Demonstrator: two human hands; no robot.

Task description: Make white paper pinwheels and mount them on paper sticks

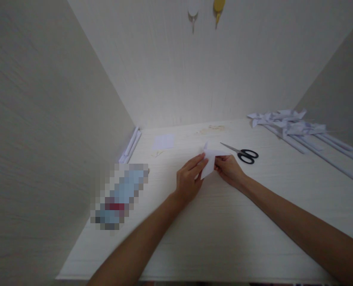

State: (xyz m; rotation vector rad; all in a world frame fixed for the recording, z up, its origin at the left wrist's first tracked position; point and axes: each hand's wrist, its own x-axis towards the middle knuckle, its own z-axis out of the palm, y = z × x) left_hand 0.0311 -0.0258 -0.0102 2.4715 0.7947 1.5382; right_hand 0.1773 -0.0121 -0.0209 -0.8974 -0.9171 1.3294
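Observation:
A small white sheet of paper (210, 163), cut or folded so that one flap sticks up at its top left, is held above the table between both hands. My left hand (190, 176) grips its left side, fingers lying across the front. At its right edge, my right hand (226, 169) pinches the paper from behind, and some of those fingertips are hidden. Just beyond my right hand lies a pair of scissors (239, 153) with black handles, blades pointing to the far left.
Paper pinwheels (301, 128) on rolled-paper sticks lie at the right. A flat paper square (163, 141) and small scraps (214, 128) lie toward the back. Rolled paper sticks (130, 145) rest along the left wall, near a blurred-out pale blue object (124, 192). Walls enclose the table.

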